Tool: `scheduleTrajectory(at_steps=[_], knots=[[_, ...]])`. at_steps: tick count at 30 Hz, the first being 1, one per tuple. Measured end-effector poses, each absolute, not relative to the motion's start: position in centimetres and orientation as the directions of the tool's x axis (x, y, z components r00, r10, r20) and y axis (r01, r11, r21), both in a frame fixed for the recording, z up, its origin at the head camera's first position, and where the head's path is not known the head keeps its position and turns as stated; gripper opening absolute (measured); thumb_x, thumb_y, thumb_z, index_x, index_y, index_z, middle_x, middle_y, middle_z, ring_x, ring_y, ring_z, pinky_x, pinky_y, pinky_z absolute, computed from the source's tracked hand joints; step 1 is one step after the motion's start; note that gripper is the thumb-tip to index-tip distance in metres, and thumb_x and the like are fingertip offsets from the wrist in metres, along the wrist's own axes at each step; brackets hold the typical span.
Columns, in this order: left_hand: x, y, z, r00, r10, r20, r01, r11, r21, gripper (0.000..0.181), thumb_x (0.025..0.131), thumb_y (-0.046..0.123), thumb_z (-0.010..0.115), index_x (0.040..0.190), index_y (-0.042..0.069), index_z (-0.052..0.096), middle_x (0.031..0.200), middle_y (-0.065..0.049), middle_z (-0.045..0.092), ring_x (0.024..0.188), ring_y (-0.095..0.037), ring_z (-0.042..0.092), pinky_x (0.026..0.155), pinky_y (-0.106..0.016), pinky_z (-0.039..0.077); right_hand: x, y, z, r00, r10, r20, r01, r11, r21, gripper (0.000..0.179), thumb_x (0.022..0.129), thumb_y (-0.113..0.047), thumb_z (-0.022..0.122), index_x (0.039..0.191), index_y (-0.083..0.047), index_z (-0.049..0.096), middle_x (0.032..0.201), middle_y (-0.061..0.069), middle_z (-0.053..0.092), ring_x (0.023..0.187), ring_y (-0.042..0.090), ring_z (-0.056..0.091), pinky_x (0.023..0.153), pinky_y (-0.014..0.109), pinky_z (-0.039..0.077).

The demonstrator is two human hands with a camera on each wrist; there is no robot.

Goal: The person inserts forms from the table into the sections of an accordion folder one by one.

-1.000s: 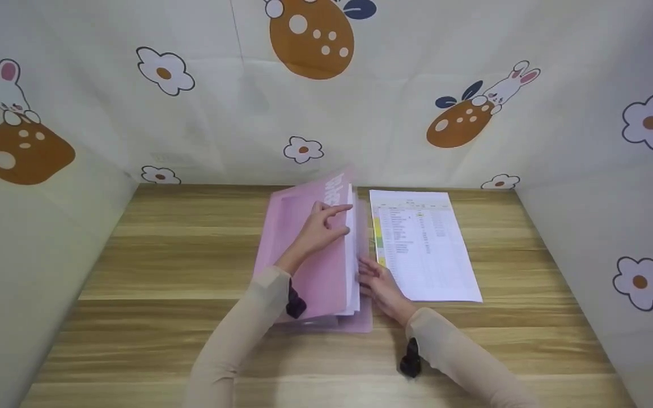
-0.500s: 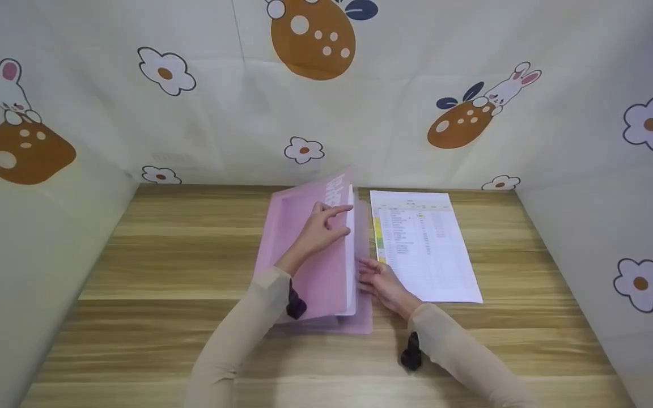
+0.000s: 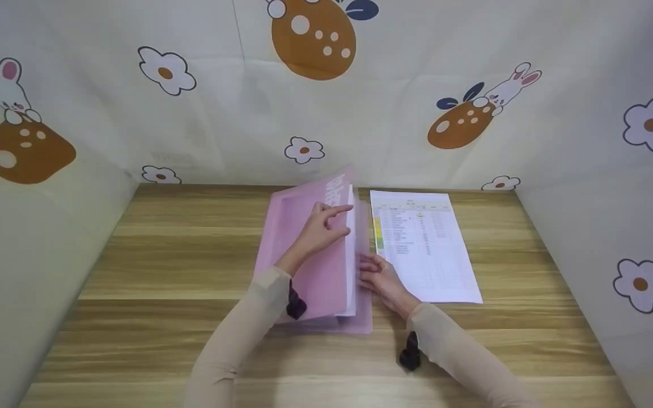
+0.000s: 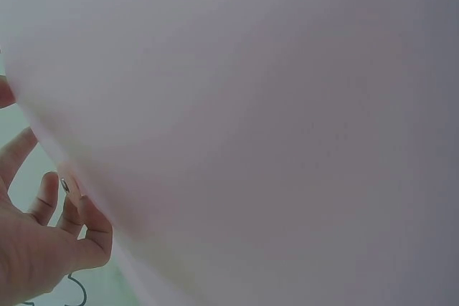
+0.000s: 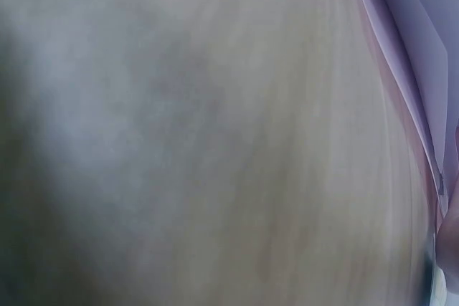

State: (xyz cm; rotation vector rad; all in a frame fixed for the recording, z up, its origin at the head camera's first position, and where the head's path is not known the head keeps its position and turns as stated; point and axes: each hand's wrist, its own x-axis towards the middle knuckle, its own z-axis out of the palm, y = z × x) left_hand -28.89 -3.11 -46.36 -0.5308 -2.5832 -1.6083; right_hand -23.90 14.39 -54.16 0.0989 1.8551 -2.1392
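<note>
A pink folder (image 3: 304, 266) with white papers and clear sleeves inside stands partly open on the table in the head view, its front cover lifted and leaning left. My left hand (image 3: 318, 229) pinches the raised cover and sheets along their right edge, thumb and index finger around it. In the left wrist view, pale sheet material fills most of the picture, with curled fingers at its edge. Lower down, my right hand (image 3: 383, 280) holds the edges of the inner sleeves between bent fingers; the tips are partly hidden. The right wrist view shows layered sheets (image 5: 423, 69) at its right side.
Flat on the wooden table (image 3: 162, 255), right of the folder, lies a printed sheet (image 3: 428, 249) with a table and coloured cells. My right forearm is close to its lower left edge. Patterned curtains (image 3: 236, 113) enclose the back and both sides.
Inner sheets that stuck out beside the right hand have gone up against the raised cover. The right hand has shifted slightly along the sheet edges. My left hand has stayed in place.
</note>
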Motion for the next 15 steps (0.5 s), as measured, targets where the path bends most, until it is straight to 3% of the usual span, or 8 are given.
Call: scheduleTrajectory(at_steps=[15], knots=[[-28.83, -3.07, -46.27, -0.940, 0.257, 0.222, 0.313, 0.398, 0.862, 0.046, 0.072, 0.013, 0.063, 0.118, 0.015, 0.058, 0.092, -0.007, 0.037, 0.064, -0.014, 0.034, 0.058, -0.025, 0.032, -23.99, 14.38, -54.05, -0.939, -0.149, -0.311, 0.324, -0.068, -0.944, 0.052, 0.077, 0.011, 0.048, 0.128, 0.009, 0.036, 0.106, 0.017, 0.053, 0.086, 0.019, 0.054, 0.076, 0.033, 0.045]])
